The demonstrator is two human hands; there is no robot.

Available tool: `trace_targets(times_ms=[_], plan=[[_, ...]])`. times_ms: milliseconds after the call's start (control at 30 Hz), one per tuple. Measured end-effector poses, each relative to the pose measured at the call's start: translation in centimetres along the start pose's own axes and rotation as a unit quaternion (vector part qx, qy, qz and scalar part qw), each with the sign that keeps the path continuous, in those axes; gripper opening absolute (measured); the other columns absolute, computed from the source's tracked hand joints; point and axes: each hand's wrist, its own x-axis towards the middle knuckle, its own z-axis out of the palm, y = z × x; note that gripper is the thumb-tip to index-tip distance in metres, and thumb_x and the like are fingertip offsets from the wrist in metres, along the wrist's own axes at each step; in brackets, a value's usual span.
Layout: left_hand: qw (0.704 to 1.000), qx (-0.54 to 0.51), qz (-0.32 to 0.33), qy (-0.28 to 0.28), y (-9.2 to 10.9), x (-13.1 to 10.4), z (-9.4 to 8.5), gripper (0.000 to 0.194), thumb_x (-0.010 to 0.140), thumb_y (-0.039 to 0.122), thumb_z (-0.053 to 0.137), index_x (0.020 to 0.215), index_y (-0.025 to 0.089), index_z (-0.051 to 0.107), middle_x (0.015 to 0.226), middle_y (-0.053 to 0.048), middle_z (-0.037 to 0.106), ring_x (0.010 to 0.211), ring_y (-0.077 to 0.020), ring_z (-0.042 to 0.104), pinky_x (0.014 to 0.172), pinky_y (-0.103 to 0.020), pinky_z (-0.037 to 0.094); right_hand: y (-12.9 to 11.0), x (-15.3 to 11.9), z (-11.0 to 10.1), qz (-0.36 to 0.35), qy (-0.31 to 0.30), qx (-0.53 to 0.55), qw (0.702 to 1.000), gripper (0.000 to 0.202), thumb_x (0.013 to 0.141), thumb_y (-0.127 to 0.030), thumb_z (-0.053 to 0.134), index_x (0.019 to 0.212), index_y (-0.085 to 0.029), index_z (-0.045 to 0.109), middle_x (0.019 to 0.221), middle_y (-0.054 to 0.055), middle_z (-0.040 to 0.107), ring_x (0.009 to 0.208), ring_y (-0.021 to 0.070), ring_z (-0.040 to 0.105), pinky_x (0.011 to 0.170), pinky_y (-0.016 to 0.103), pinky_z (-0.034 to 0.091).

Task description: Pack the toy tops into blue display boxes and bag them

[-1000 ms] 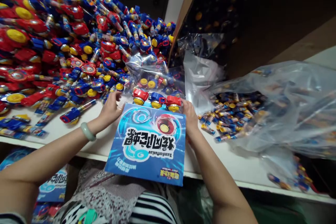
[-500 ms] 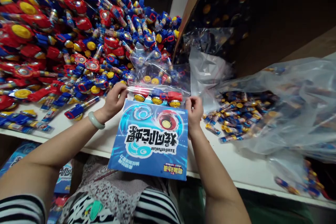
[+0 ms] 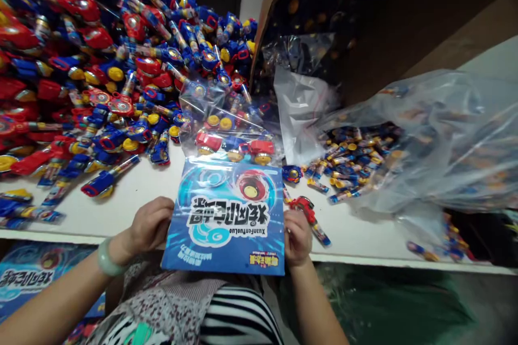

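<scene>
A blue box (image 3: pixel 226 250) with swirls and large characters lies face up at the table's front edge, partly inside a clear plastic bag (image 3: pixel 202 98). Red and blue spinning-top toys (image 3: pixel 261 150) stick up along the box's far side, under the plastic. My left hand (image 3: pixel 151 225) is closed at the box's left edge, fingers curled against it. At the right edge my right hand (image 3: pixel 298 236) is closed the same way, beside a red toy (image 3: pixel 303 206).
A large heap of red and blue toys (image 3: pixel 113 81) covers the left and back. To the right, small tubes (image 3: pixel 352 159) spill from a translucent bag (image 3: pixel 449 129). A cardboard carton (image 3: pixel 263 11) stands behind. Another blue box (image 3: pixel 52 264) lies below the table at left.
Both hands have come down from the bag's far part to the box's sides, nearer the body. The view has shifted, and a red and a blue toy now show right of the box.
</scene>
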Motion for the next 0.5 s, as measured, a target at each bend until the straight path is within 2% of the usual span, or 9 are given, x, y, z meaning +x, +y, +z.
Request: trace_targets(times_ms=[100, 167, 233, 300, 367, 433, 500], plan=[[1.0, -0.018, -0.018, 0.013, 0.9, -2.1, 0.6, 0.024, 0.087, 0.006, 0.051, 0.103, 0.022, 0.056, 0.089, -0.007, 0.065, 0.08, -0.0176, 0.062, 0.068, -0.028, 0.054, -0.8, -2.5, 0.1, 0.044, 0.031, -0.016, 0.998, 0.023, 0.087, -0.012, 0.048, 0.104, -0.027, 0.055, 0.086, 0.003, 0.064, 0.076, 0.0189, 0.066, 0.064, 0.037, 0.056], [0.994, -0.025, -0.096, 0.052, 0.8, -2.6, 1.5, 0.027, 0.09, 0.011, 0.051, 0.113, 0.022, 0.056, 0.101, -0.009, 0.065, 0.093, -0.0196, 0.063, 0.08, -0.033, 0.056, -0.4, -2.7, 0.8, 0.061, 0.074, -0.038, 0.995, 0.019, 0.088, -0.016, 0.051, 0.102, -0.027, 0.055, 0.086, 0.003, 0.064, 0.078, 0.0202, 0.067, 0.066, 0.038, 0.056], [0.972, -0.057, -0.211, 0.083, 0.3, -2.4, 2.6, 0.03, 0.094, 0.019, 0.049, 0.123, 0.022, 0.055, 0.113, -0.01, 0.063, 0.102, -0.0211, 0.063, 0.087, -0.036, 0.055, 0.6, -1.9, 1.8, 0.07, 0.096, -0.061, 0.991, 0.016, 0.088, -0.023, 0.055, 0.104, -0.026, 0.057, 0.09, 0.005, 0.067, 0.084, 0.022, 0.067, 0.071, 0.041, 0.057], [0.948, -0.107, -0.285, 0.092, -0.5, -1.8, 3.6, 0.032, 0.095, 0.027, 0.05, 0.126, 0.021, 0.055, 0.118, -0.011, 0.063, 0.106, -0.0228, 0.063, 0.09, -0.037, 0.054, 1.8, -0.5, 2.6, 0.107, 0.06, -0.073, 0.99, 0.021, 0.089, -0.029, 0.055, 0.11, -0.024, 0.059, 0.1, 0.009, 0.069, 0.093, 0.0242, 0.068, 0.079, 0.043, 0.057], [0.937, -0.14, -0.303, 0.1, -1.2, -1.1, 4.2, 0.032, 0.092, 0.032, 0.056, 0.122, 0.021, 0.059, 0.119, -0.01, 0.065, 0.108, -0.0251, 0.062, 0.095, -0.04, 0.052, 2.7, 0.8, 3.1, 0.165, -0.027, -0.068, 0.984, 0.025, 0.09, -0.034, 0.053, 0.111, -0.022, 0.062, 0.105, 0.012, 0.07, 0.099, 0.0258, 0.067, 0.087, 0.044, 0.056], [0.931, -0.154, -0.314, 0.107, -1.6, -0.7, 4.4, 0.032, 0.088, 0.033, 0.062, 0.117, 0.022, 0.063, 0.119, -0.009, 0.066, 0.111, -0.0261, 0.06, 0.099, -0.04, 0.05, 3.1, 1.3, 3.3, 0.204, -0.094, -0.053, 0.973, 0.025, 0.091, -0.036, 0.05, 0.105, -0.021, 0.064, 0.101, 0.012, 0.071, 0.096, 0.0261, 0.067, 0.087, 0.043, 0.055], [0.919, -0.173, -0.341, 0.099, -1.7, -0.7, 4.2, 0.034, 0.086, 0.033, 0.064, 0.118, 0.022, 0.064, 0.123, -0.009, 0.065, 0.114, -0.0256, 0.06, 0.101, -0.039, 0.049, 3.0, 1.1, 3.3, 0.218, -0.114, -0.047, 0.968, 0.023, 0.089, -0.037, 0.051, 0.099, -0.021, 0.065, 0.092, 0.01, 0.071, 0.088, 0.0258, 0.066, 0.08, 0.041, 0.055]])
